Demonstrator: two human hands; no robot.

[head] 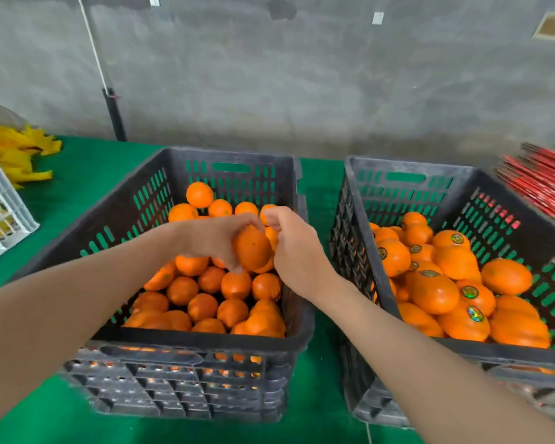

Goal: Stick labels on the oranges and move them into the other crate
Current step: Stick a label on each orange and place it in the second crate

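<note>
My left hand (217,238) grips an orange (252,248) above the left black crate (205,342), which holds several unlabelled oranges (236,285). My right hand (293,248) is beside that orange with its fingers curled near the top of it; whether it pinches a label I cannot tell. The right black crate (462,346) holds several oranges with round stickers (470,293).
Both crates stand on a green table cover (87,174) before a grey wall. A white crate (0,206) and yellow material (16,149) lie at the far left. A stack of red flat items (539,181) lies at the far right.
</note>
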